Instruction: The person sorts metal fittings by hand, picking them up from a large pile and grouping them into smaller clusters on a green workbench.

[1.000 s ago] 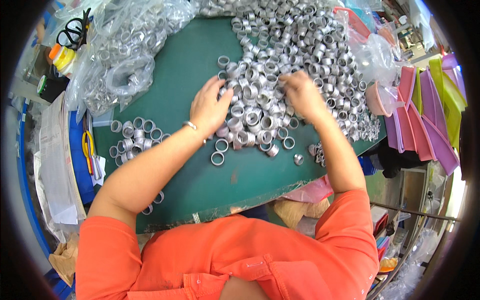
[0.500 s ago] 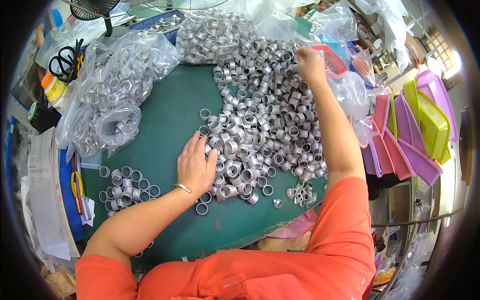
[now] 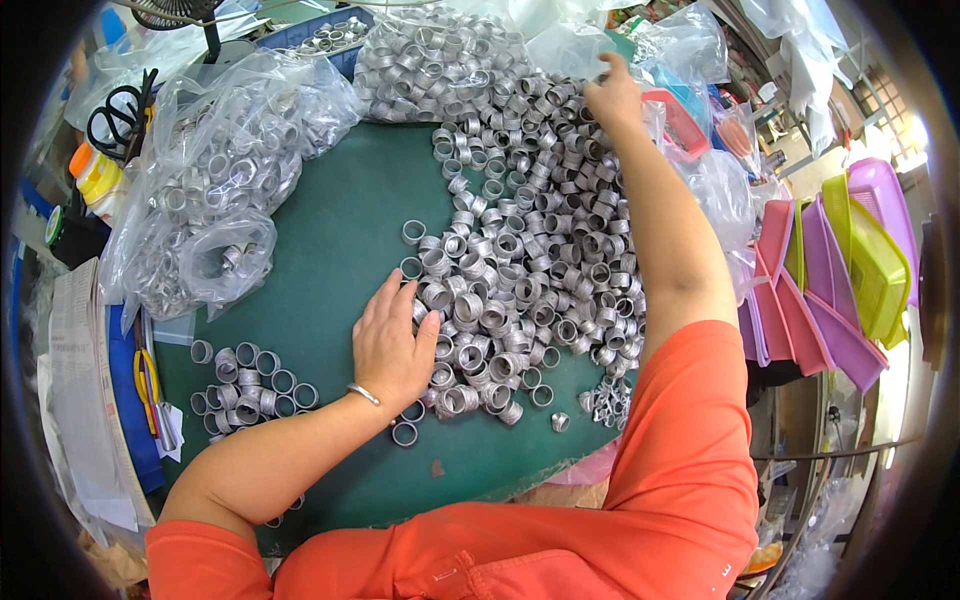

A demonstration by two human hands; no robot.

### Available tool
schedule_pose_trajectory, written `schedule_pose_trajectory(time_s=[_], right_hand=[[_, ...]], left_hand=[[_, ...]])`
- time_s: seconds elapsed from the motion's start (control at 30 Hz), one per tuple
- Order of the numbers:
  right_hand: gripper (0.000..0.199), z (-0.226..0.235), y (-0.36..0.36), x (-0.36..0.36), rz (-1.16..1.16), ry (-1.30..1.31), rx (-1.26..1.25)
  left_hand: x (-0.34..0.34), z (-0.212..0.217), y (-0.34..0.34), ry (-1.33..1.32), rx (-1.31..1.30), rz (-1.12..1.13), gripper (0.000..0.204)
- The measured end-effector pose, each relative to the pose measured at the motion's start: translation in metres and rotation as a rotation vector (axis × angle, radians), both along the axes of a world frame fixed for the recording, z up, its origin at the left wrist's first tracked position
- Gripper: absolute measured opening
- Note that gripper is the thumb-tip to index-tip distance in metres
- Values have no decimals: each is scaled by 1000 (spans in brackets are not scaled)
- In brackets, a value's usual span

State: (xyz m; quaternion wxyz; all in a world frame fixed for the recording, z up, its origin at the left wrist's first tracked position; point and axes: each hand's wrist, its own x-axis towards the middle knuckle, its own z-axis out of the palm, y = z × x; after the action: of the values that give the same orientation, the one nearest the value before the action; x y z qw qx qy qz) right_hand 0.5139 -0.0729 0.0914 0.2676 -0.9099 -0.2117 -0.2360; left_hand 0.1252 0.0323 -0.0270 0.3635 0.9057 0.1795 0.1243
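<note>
A large pile of grey metal rings (image 3: 540,230) covers the middle and right of the green table. My left hand (image 3: 393,340), with a bracelet at its wrist, lies with fingers stretched out against the pile's left edge, touching some rings. Past the far right edge of the pile, my right hand (image 3: 614,98) is raised beside a pink-red plastic tray (image 3: 680,122). Its fingers are partly spread, and no ring shows in them. A smaller group of rings (image 3: 250,385) stands apart at the left, partly behind my left forearm.
Clear plastic bags of rings (image 3: 235,160) stand at the far left, near a blue bin (image 3: 315,38). Yellow-handled scissors (image 3: 147,380) lie at the left edge. A small heap of metal bits (image 3: 608,402) sits near right. Stacked coloured baskets (image 3: 850,250) stand at the right.
My right hand has moved a little farther away, and its fingers have spread from a closed shape. The left hand stays almost where it was, against the pile.
</note>
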Motion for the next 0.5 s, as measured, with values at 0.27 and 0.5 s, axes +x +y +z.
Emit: schedule_pose_trajectory(time_s=[0.27, 0.5], right_hand=[[30, -27, 9, -2, -99, 46, -355], [26, 1, -97, -112, 600, 806, 1163]], left_hand=[[4, -8, 0, -63, 33, -30, 46], [6, -18, 4, -38, 76, 15, 46]])
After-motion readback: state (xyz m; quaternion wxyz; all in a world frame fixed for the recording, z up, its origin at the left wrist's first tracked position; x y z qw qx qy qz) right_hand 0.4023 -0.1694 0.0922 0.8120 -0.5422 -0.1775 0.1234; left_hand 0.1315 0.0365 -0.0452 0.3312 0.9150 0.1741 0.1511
